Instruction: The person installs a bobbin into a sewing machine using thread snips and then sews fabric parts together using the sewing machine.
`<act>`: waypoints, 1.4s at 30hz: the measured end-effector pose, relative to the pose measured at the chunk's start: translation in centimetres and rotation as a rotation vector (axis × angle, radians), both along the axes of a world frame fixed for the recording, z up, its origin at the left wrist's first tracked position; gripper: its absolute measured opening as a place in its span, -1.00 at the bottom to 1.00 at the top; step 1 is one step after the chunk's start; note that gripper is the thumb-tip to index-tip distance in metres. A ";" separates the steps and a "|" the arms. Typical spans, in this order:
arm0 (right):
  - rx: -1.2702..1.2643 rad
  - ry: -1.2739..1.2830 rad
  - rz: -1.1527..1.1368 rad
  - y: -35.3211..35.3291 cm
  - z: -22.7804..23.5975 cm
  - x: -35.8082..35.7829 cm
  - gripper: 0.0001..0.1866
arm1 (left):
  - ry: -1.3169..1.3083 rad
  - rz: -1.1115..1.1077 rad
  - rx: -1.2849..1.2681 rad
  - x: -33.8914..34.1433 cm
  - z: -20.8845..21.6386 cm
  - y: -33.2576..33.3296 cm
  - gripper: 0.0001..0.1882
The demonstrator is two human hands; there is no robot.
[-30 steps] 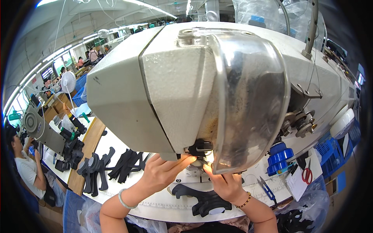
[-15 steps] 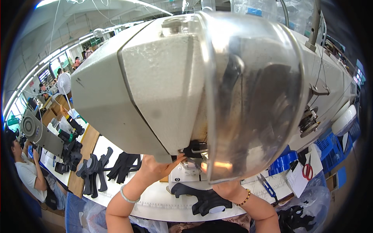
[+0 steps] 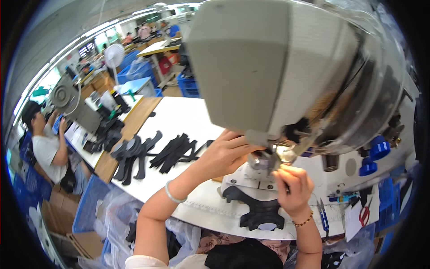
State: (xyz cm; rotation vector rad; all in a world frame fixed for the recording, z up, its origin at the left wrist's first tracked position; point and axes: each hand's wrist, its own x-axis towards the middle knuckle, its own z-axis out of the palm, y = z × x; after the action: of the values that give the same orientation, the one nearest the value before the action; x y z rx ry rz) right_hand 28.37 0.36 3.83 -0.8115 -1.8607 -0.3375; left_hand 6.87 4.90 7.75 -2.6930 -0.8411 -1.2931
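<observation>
A sewing machine head [image 3: 251,67] with a curved clear shield [image 3: 380,89] fills the upper right. At its lit needle area [image 3: 283,152] both my hands meet. My left hand [image 3: 226,154] reaches in from the left, its fingers bent and pressed together, the tips partly hidden by the machine. My right hand [image 3: 294,186] is on the near right side, thumb and forefinger pinched just below the needle area; anything between them is too small to make out. A black shaped fabric piece [image 3: 255,208] with a pale patch lies on the white table in front of the machine.
Black fabric pieces [image 3: 134,154] and a bundle of black strips [image 3: 174,152] lie to the left. Blue thread snips [image 3: 323,217] and red-handled scissors [image 3: 364,216] are at right. A co-worker [image 3: 49,148] sits far left. Plastic-lined blue bins [image 3: 89,204] stand below the table edge.
My view has shifted, so the machine head sits further right and more of the table shows. My right hand has come out from behind the shield, its fingers raised to the needle area.
</observation>
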 end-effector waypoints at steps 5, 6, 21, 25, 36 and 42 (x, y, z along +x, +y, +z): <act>0.057 -0.078 -0.242 0.3 1.7 -0.1 -0.88 | 0.029 0.076 0.068 -0.6 -0.5 -1.4 -0.65; 0.025 -0.100 -0.314 0.8 1.6 0.2 -0.87 | 0.071 0.196 0.173 -0.9 -0.8 -1.5 -0.61; -0.794 -0.593 0.201 -7.4 -3.3 3.2 -0.46 | 0.316 1.553 -0.072 -24.9 -9.9 -6.6 -0.68; -0.988 -0.421 0.348 -5.7 -4.5 4.8 -0.48 | 0.078 0.695 -0.398 -17.3 -8.6 -3.4 -0.72; -0.352 -0.503 0.118 -5.6 -6.9 3.1 -0.57 | 0.056 0.453 -0.699 -11.0 -11.7 0.0 -0.82; -0.209 -0.472 0.042 -5.4 -2.3 4.0 -0.61 | 0.551 0.447 -0.166 -10.6 -12.7 1.6 -0.91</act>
State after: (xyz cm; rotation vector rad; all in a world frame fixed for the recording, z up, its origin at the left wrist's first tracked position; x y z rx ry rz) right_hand 32.36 -5.02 1.49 -0.8845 -2.3818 -0.3309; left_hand -3.76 6.52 -4.91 -2.5403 -1.3854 -0.3800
